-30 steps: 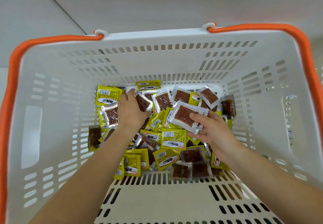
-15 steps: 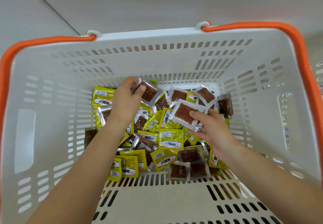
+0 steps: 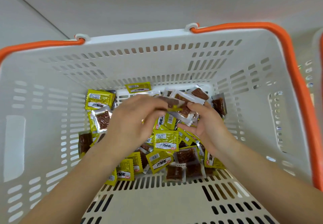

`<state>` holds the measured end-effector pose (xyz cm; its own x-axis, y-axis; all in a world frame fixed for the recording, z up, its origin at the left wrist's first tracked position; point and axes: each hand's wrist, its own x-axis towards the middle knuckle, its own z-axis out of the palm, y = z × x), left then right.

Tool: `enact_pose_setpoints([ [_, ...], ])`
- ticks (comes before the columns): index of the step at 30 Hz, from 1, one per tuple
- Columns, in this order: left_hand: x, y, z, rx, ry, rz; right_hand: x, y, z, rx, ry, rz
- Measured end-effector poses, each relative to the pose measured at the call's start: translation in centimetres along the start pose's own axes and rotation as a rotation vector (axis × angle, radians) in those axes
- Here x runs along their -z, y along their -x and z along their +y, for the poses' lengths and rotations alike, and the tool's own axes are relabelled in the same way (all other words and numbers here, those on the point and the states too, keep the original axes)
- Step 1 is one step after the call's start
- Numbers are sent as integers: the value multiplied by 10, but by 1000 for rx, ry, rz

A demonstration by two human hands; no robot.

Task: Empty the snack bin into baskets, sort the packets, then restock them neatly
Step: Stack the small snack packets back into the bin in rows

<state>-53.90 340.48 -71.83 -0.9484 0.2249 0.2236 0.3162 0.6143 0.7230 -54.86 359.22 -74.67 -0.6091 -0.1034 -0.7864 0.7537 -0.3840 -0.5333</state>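
Pale grey floor behind, w/ a white slotted basket filling most of the view; orange handles lie along its rim on both sides. A 2nd basket's edge shows at far right.

Snack packets lie in a loose heap on the basket bottom, mixed: some yellow side up w/ barcode labels, some clear side up showing brown contents. One yellow packet lies at the heap's far-left corner, another against the far wall.

Both hands are over the middle of the heap, close together. Right hand is palm-up-ish, thumb and fingers curled round a small stack of packets, clear side showing. Left hand reaches across toward that stack, fingertips pinching a packet at the stack's top edge; it's motion-blurred, so can't tell exactly how the fingers sit. Left-hand packet and right-hand stack look touching or just about. Bare forearms come in from the near corners.
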Motion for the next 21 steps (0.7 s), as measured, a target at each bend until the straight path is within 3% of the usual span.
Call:
enact_pose_setpoints([
  [1, -1, 6, -3, -162, -95, -52, -2, 2, -2, 9, -9, -16],
  [3, -7, 16, -7, -314, -179, -105, -3, 2, -3, 21, -14, -27],
  [8, -18, 23, -9, -248, -132, -149, -1, 4, 0, 75, 136, -79],
  [10, -16, 21, 0, -56, -31, -135, 1, 3, 1, 89, 100, -14],
  [15, -13, 6, 11, 835, 630, 165, 5, -4, 3, 35, 106, 39],
  [17, -17, 2, 5, 973, 606, 76, 2, -5, 10, 4, 168, 2],
  [21, -24, 6, 6, 1032, 692, -66, -3, -1, 15, -31, 154, -5],
])
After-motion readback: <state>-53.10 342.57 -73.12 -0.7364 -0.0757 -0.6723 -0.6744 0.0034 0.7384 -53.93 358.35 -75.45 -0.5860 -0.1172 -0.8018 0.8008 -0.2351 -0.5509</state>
